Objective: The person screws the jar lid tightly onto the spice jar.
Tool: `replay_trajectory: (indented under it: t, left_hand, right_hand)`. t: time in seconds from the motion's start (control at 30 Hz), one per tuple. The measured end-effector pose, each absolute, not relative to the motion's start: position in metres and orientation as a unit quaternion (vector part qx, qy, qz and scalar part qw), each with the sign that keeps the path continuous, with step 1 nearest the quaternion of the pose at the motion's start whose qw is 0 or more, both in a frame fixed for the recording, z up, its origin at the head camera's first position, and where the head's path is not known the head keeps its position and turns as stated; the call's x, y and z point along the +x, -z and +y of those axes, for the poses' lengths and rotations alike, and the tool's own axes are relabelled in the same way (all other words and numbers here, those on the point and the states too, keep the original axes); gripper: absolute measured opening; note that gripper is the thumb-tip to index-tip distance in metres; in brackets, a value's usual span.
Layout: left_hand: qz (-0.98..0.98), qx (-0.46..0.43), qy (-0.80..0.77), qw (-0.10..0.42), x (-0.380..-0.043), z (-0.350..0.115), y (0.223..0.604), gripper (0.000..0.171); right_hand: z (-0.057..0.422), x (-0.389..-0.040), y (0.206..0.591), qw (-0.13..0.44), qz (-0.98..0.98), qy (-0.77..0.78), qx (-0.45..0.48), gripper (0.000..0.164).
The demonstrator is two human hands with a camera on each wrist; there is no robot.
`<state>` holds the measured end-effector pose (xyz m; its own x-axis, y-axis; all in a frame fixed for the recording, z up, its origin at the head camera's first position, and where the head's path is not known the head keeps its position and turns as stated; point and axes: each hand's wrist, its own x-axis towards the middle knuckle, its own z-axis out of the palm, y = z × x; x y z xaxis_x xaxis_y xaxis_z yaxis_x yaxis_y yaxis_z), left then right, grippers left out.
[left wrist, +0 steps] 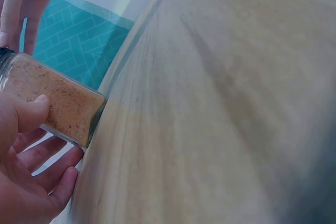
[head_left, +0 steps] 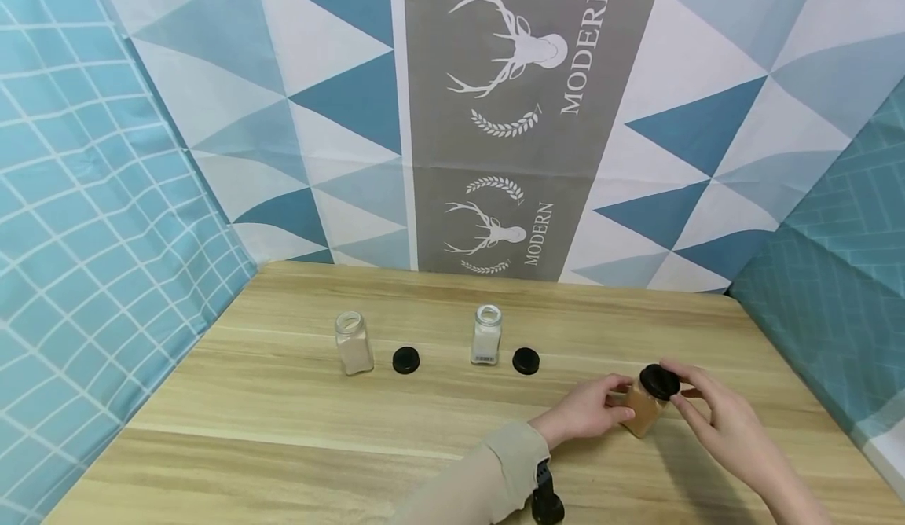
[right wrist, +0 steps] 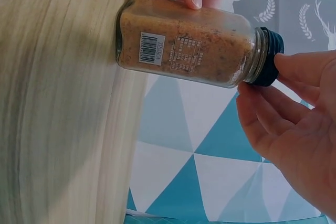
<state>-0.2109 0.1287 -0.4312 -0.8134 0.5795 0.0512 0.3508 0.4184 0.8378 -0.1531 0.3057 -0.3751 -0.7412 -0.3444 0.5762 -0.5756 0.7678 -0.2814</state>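
A square glass spice jar (right wrist: 210,45) of orange-brown seasoning stands at the right of the table, its base at the wood. My left hand (head_left: 585,409) holds its body low down, with the thumb (left wrist: 32,113) across one side. On top sits a black lid (head_left: 660,382), which my right hand (head_left: 728,423) pinches between thumb and fingers. In the right wrist view the lid is on the jar's neck, and a barcode label (right wrist: 151,49) shows on the glass.
Two lidless glass jars stand farther back: one with beige powder (head_left: 354,350) at left, one with white contents (head_left: 486,340) mid-table. A black lid (head_left: 406,360) lies right of the first, another lid (head_left: 525,361) right of the second. Patterned cloth walls (head_left: 339,116) border the table.
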Motion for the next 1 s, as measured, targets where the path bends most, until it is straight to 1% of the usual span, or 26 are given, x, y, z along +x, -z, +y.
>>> replay_trajectory:
  t: [0.1,0.27,0.4,0.67,0.87,1.0]
  left_hand:
    - [0.831,0.279,-0.463,0.127,-0.2101,0.1289,0.4312,0.043]
    - [0.830,0.279,-0.466,0.127,-0.2102,0.1291,0.4321,0.042]
    - [0.831,0.279,-0.465,0.124,-0.2103,0.1294,0.4320,0.043]
    - [0.832,0.276,-0.464,0.127,-0.2098,0.1293,0.4311,0.043]
    - [0.833,0.277,-0.463,0.124,-0.2096,0.1289,0.4315,0.043]
    - [0.834,0.278,-0.461,0.124,-0.2093,0.1287,0.4314,0.042]
  right_hand:
    - [0.3059,-0.1520,0.3751,0.254,-0.910,-0.223,0.242,0.048]
    - [0.3062,-0.1510,0.3742,0.252,-0.914,-0.217,0.234,0.046]
    - [0.3066,-0.1515,0.3743,0.262,-0.911,-0.215,0.234,0.047]
    - [0.3082,-0.1522,0.3756,0.274,-0.909,-0.218,0.227,0.044]
    - [0.3082,-0.1530,0.3755,0.281,-0.911,-0.203,0.221,0.046]
    - [0.3085,-0.1537,0.3751,0.289,-0.912,-0.193,0.218,0.051]
